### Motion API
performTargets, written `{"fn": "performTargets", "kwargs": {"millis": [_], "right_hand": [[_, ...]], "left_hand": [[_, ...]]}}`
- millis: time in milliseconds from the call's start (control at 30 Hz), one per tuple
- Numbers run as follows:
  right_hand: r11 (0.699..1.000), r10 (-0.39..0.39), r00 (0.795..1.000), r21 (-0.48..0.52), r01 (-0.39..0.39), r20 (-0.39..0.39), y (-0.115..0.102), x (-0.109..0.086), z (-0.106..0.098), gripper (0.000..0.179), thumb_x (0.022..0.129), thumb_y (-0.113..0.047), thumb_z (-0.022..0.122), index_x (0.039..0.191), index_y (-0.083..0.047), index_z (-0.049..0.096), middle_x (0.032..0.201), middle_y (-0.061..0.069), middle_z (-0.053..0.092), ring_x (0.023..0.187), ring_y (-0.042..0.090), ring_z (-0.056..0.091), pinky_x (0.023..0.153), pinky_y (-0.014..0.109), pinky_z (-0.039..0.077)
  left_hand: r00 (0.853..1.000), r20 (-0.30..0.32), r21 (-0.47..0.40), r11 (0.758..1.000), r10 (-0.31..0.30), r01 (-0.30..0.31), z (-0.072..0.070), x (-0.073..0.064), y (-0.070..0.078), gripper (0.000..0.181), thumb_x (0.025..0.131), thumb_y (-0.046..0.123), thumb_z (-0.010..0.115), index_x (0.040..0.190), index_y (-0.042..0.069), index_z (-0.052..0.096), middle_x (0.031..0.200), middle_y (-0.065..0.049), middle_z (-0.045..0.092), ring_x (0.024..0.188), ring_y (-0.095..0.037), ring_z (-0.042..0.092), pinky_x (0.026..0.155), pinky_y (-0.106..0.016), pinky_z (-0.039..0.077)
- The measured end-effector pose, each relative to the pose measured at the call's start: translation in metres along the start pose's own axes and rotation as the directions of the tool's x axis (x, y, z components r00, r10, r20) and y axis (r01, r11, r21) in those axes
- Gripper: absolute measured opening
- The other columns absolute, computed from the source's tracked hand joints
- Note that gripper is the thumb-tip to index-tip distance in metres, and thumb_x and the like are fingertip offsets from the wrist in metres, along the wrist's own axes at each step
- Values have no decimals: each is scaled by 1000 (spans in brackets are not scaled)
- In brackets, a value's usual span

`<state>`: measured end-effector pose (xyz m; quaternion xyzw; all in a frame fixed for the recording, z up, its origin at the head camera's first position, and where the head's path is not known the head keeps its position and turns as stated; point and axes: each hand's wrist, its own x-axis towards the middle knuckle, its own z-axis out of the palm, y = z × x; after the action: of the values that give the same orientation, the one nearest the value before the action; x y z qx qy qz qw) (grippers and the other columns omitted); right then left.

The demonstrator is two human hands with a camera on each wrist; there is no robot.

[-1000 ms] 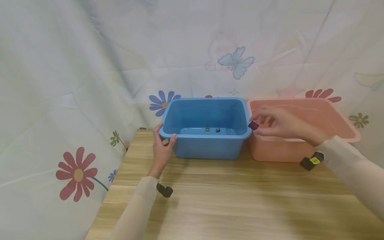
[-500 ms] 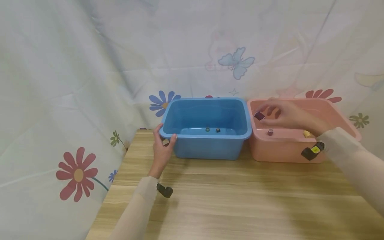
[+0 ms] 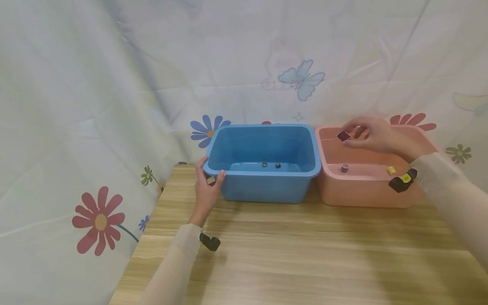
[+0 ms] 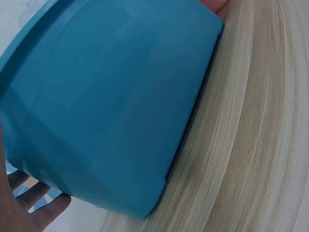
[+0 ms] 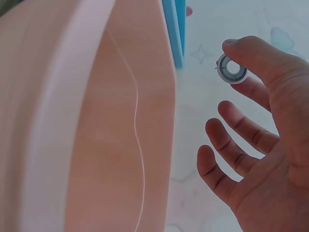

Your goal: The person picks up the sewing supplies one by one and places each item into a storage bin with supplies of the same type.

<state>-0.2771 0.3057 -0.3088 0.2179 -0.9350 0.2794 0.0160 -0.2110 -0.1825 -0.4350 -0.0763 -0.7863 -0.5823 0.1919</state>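
My right hand pinches a small dark maroon spool of thread between thumb and fingertips, over the back left of the pink basin. In the right wrist view, the spool shows its round grey-and-white end with a centre hole; the other fingers are loosely bent. My left hand grips the left front corner of the blue basin, thumb on the front rim. In the left wrist view, its fingertips touch the basin's side wall.
Two small pieces, one greenish and one dark, lie in the blue basin. A greyish-purple spool and a yellow spool sit in the pink basin, side by side with the blue one. Behind hangs a flowered curtain.
My right hand has moved back and to the right with the maroon spool, from the border between the basins. The spools in the pink basin have come into view. My left hand stays put.
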Motion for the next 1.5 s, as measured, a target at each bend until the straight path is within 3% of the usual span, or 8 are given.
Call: {"fn": "performTargets", "kwargs": {"millis": [100, 333, 600, 867, 1000, 1200, 1500], "right_hand": [[1000, 1, 1000, -7, -1, -9, 7, 2, -3, 36, 89, -29, 82, 120, -13, 72, 117, 11, 66, 104, 33, 63, 73, 21, 53], [996, 83, 996, -20, -83, 16, 18, 5, -15, 43, 89, -37, 81, 122, -13, 68, 121, 14, 64, 108, 36, 62, 74, 33, 54], [988, 152, 987, -37, -150, 54, 35, 0, -26, 51, 90, -47, 78, 130, -18, 65, 122, 10, 65, 110, 31, 61, 83, 38, 51], [989, 146, 989, -16, -146, 3, 50, -4, -28, 42, 88, -36, 83, 122, -17, 67, 118, 13, 64, 100, 31, 67, 74, 26, 51], [986, 161, 987, -42, -161, 7, 56, -6, -30, 44, 89, -37, 81, 125, -16, 66, 120, 13, 64, 100, 30, 66, 80, 38, 50], [983, 175, 985, -54, -174, 13, 61, -8, -34, 51, 92, -41, 78, 131, -13, 63, 124, 21, 62, 109, 41, 63, 88, 58, 46], [974, 221, 974, -66, -217, 56, 64, -9, -36, 66, 93, -44, 76, 144, -8, 52, 133, 32, 55, 116, 52, 57, 92, 72, 42]], "left_hand": [[1000, 0, 3, 1000, 1, -1, 0, 1, 0, 71, 100, 25, 66, 156, 8, 27, 150, -32, 44, 130, -50, 51, 95, -65, 51], [1000, -8, 11, 1000, 20, -20, 1, 10, -41, 72, 99, 34, 68, 158, 26, 27, 150, -23, 48, 127, -39, 56, 93, -62, 54], [999, -20, 24, 999, 28, -28, 3, 11, -40, 72, 97, 44, 67, 156, 26, 29, 147, -26, 49, 123, -35, 58, 92, -60, 55], [1000, -12, 25, 999, 27, -27, 3, 11, -41, 71, 98, 41, 67, 156, 27, 29, 148, -21, 50, 125, -35, 58, 93, -60, 54], [1000, -11, 19, 1000, 25, -25, 3, 11, -40, 71, 97, 42, 68, 156, 27, 29, 148, -21, 50, 123, -34, 58, 93, -60, 55], [1000, -10, 25, 999, 20, -19, 2, 10, -40, 71, 98, 42, 67, 156, 29, 29, 148, -20, 50, 123, -33, 58, 93, -60, 55], [1000, -17, 36, 999, 21, -20, 0, 9, -40, 70, 98, 40, 67, 156, 28, 29, 149, -20, 49, 124, -34, 58, 93, -58, 55]]}}
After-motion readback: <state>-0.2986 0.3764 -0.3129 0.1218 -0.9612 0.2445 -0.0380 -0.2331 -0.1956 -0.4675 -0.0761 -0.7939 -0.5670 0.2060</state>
